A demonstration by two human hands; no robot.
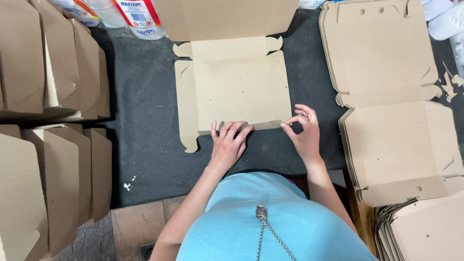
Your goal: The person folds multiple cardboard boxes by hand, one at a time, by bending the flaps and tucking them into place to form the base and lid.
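Left of the flat box blank [234,92] on the dark worktop [145,145] stand folded boxes [58,145]; the left hand [228,142] presses open-palmed on the blank's near flap, the right hand [303,130] pinches that flap's corner, and a stack of blanks [386,96] lies right

We look down on a dark, speckled work surface [145,145] under even light. Below its near edge we see a strip of brown tiled floor [137,224] with a small metal drain grate [146,251] set in it.
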